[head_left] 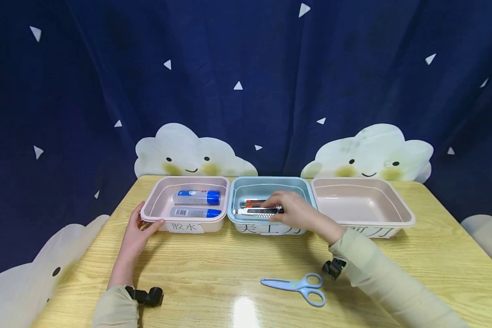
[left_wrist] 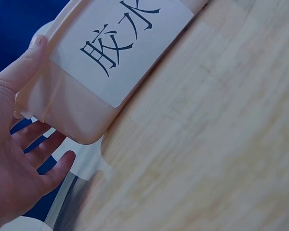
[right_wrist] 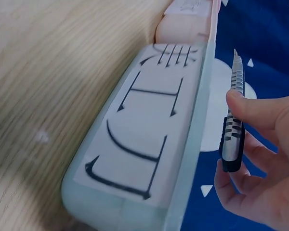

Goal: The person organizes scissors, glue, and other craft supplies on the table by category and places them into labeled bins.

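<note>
My right hand (head_left: 293, 209) pinches a white-and-black utility knife (head_left: 252, 211) over the blue bin (head_left: 270, 181). In the right wrist view, thumb and fingers hold the knife (right_wrist: 235, 125) above the bin's rim. More cutters with red parts (head_left: 254, 201) lie in that bin, partly hidden by the hand and knife. My left hand (head_left: 136, 232) rests at the front left corner of the pink bin (head_left: 156, 200). The left wrist view shows its thumb touching the bin's rim, with the other visible fingers extended loosely by the side. Two blue-capped glue bottles (head_left: 194, 197) lie inside this bin.
Light blue scissors (head_left: 293, 285) lie on the wooden table (head_left: 205, 273) in front of the bins. Another pinkish bin (head_left: 352, 209) stands at the right, against the blue one. Paper labels (head_left: 184, 227) mark the bins' fronts. A dark blue curtain (head_left: 229, 109) hangs behind.
</note>
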Tool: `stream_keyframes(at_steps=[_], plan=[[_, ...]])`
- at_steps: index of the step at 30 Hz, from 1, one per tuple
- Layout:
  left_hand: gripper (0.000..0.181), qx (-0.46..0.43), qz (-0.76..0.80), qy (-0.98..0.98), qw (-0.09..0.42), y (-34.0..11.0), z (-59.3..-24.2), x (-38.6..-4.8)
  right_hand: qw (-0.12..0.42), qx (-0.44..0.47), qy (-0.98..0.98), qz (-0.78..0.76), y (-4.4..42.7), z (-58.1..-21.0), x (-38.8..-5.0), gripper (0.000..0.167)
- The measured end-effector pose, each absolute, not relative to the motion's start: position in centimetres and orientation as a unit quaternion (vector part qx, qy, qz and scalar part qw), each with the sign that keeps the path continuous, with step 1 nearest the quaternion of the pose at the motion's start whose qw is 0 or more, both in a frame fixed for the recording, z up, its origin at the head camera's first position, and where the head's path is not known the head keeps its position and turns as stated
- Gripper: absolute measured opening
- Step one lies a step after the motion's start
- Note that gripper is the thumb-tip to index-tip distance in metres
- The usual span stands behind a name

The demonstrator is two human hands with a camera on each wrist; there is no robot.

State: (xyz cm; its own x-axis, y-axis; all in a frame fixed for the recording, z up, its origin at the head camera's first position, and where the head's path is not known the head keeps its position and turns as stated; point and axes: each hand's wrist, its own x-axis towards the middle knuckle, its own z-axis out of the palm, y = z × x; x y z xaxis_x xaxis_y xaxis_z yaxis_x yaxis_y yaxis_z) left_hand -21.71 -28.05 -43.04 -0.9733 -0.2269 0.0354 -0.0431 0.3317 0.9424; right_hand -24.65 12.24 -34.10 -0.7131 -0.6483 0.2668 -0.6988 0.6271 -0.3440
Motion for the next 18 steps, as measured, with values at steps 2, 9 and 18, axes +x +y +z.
stream_keyframes(at_steps=[2,9,18], plan=[[0.086,0.082,-0.572,-0.812,0.082,-28.0,-43.1,-21.7,0.059,0.366,-0.902,0.221,12.5,-34.4,-25.0,0.031],[0.086,0.079,-0.571,-0.813,0.082,-27.9,-43.4,-21.6,0.052,0.325,-0.914,0.236,12.9,-35.8,-26.4,0.029],[0.086,0.082,-0.571,-0.812,0.088,-28.0,-43.3,-21.8,0.019,0.277,-0.929,0.245,12.8,-37.0,-28.3,0.024]])
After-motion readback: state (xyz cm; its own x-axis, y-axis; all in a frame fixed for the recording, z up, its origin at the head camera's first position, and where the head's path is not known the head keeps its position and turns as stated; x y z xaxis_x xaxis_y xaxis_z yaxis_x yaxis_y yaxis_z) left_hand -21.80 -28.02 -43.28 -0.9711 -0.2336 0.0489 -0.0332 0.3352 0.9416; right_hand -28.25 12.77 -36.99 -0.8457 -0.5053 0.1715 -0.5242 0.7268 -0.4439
